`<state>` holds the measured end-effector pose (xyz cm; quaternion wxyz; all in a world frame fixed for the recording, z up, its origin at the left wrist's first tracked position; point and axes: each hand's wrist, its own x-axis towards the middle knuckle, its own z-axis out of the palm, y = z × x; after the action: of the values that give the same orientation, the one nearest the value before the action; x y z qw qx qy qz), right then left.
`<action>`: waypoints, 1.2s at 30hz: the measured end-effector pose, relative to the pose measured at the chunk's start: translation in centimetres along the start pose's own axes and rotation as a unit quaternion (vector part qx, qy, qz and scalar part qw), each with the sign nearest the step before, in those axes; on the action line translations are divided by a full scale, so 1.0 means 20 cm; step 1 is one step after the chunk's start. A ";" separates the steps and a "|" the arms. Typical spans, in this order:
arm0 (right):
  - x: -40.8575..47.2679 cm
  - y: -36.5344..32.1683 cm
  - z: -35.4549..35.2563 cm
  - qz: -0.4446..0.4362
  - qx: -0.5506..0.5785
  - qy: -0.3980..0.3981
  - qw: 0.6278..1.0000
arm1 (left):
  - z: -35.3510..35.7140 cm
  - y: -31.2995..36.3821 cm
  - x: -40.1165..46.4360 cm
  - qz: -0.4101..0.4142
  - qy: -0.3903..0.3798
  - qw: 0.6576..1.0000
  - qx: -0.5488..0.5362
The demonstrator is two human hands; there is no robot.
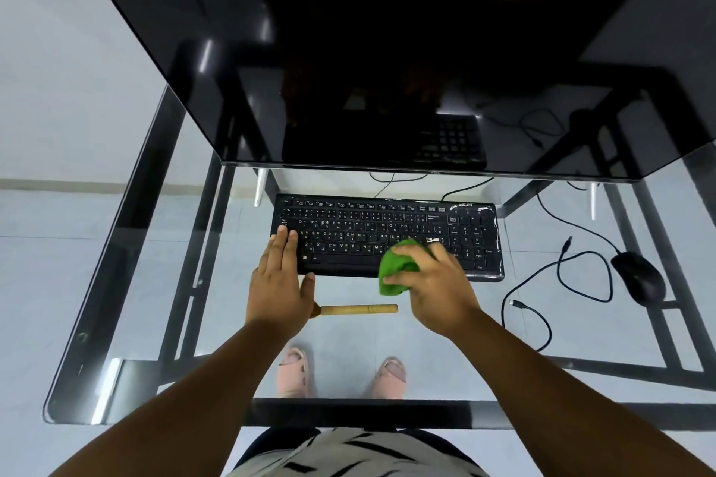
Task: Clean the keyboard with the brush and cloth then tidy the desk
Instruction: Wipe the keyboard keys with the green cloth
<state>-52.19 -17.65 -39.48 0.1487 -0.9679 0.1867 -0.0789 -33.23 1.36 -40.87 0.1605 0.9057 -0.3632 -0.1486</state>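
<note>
Two hands at work: left hand (279, 275) flat, fingers straight on keyboard (387, 234) to steady it, right hand (434, 283) bunching green cloth (395, 267) against front keys for wiping, brush (358, 309) parked just beside on desk (116, 283).

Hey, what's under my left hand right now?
The left hand lies flat, fingers on the keyboard's left end. Nearer you, the palm covers one end of the wooden brush; only its handle shows. The bristles and the keys beneath the fingers are hidden.
</note>
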 end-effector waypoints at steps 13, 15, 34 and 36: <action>-0.06 0.07 -0.05 0.200 0.033 0.062 0.977 | 0.04 0.22 0.08 0.071 -0.027 0.992 0.097; -0.08 0.08 -0.05 0.238 0.032 0.077 0.968 | 0.05 0.23 0.09 0.072 -0.035 0.991 0.106; -0.06 0.14 -0.08 0.121 0.056 0.004 0.991 | 0.05 0.23 0.09 0.078 -0.030 0.992 0.097; -0.07 0.18 -0.08 0.157 0.061 0.049 0.985 | 0.04 0.24 0.09 0.079 -0.029 0.992 0.097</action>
<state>-55.05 -20.64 -39.14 0.2088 -0.9107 0.3378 -0.1135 -35.11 -3.33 -40.02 0.0728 0.8806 -0.4510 -0.1256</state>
